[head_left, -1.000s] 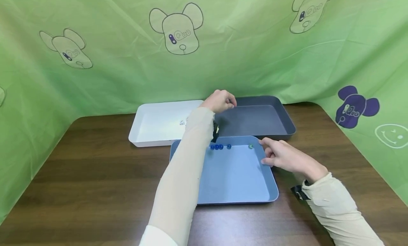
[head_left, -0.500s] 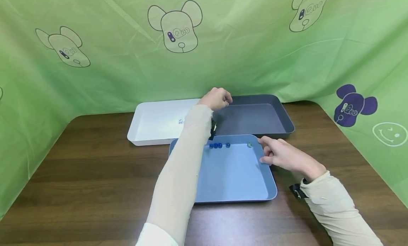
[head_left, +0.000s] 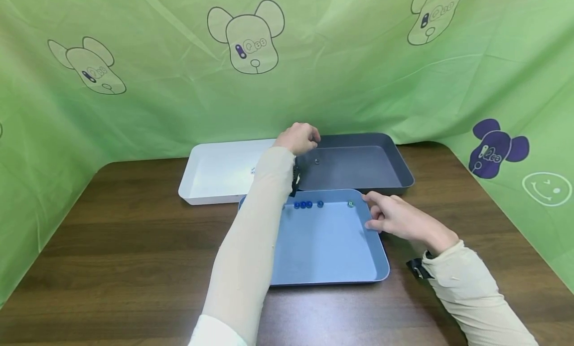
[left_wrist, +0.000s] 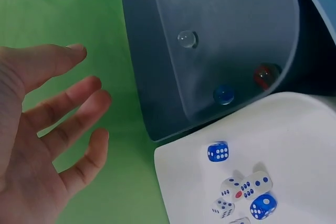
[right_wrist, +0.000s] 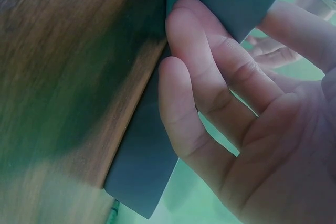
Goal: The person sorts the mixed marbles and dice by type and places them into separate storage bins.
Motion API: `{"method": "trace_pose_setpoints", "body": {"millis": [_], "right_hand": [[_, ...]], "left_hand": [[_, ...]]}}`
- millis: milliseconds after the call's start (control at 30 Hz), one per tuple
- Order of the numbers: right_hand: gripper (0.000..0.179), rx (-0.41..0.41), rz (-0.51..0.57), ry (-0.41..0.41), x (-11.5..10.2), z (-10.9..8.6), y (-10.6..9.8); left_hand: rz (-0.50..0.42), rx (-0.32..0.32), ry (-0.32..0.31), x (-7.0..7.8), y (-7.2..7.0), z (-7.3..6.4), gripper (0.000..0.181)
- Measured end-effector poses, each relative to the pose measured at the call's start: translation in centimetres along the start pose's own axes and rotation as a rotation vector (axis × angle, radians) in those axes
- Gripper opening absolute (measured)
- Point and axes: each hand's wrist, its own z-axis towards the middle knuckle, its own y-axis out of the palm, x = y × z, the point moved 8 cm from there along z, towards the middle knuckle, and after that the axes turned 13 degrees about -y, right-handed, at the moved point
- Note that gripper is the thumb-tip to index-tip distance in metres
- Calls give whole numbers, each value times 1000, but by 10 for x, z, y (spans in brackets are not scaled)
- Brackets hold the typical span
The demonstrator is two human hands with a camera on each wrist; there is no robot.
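Note:
My left hand [head_left: 298,138] hovers over the back left of the dark grey tray [head_left: 358,167]. The left wrist view shows its fingers [left_wrist: 79,153] spread apart with nothing between them. Inside that tray lie a clear marble [left_wrist: 187,39], a blue marble [left_wrist: 224,94] and a reddish marble [left_wrist: 265,76]. At the right wall of the blue tray [head_left: 329,246], my right hand [head_left: 399,219] grips the rim, fingers [right_wrist: 184,108] against the outside, thumb tip hidden behind the edge. Several blue marbles [head_left: 309,204] and a green marble [head_left: 351,204] sit along its back wall.
A white tray [head_left: 211,186] stands at the back left, touching the dark tray's side. It holds several white dice [left_wrist: 256,182] and blue dice [left_wrist: 218,151]. A printed green cloth [head_left: 157,101] hangs behind the wooden table [head_left: 148,256].
My left hand has drifted slightly left, and a clear marble now shows in the dark tray beside it. The right hand stays on the blue tray's rim.

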Motion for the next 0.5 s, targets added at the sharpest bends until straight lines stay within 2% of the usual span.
{"method": "trace_pose_setpoints", "body": {"millis": [500], "right_hand": [[55,-4,7,4,0,1,0]], "left_hand": [[3,3,11,0,1,0,26]]}}
